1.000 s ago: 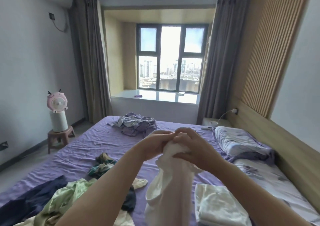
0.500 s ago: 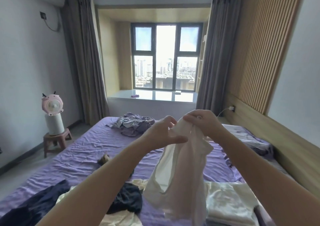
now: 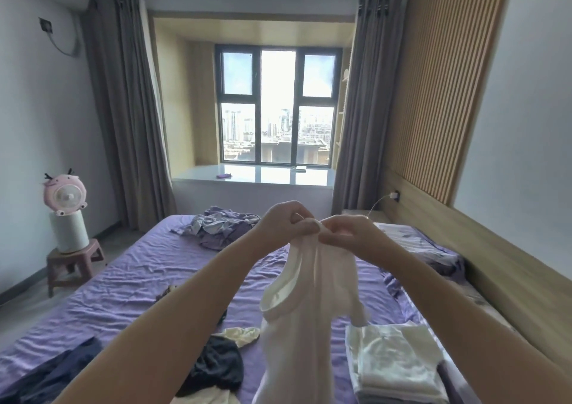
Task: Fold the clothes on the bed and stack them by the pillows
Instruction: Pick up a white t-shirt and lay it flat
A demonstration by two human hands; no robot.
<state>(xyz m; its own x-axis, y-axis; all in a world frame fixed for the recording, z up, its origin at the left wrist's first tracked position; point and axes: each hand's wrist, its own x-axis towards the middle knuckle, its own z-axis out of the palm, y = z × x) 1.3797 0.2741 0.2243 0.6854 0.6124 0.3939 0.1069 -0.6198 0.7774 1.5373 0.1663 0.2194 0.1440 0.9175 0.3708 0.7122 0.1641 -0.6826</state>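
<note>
Both hands, left (image 3: 283, 227) and right (image 3: 346, 233), pinch a white top (image 3: 309, 310) aloft over the bed (image 3: 139, 279). Folded whites (image 3: 396, 360) sit beside it; any label seems unreadable.

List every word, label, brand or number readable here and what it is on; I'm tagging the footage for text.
None can be read.
White top held up by the left hand and right hand: no print or tag shows.
Folded stack: plain.
Pink fan: a cartoon face, no lettering.
Wall plate: too small to tell.
Buildings outside the window: too blurred for any signs.
</note>
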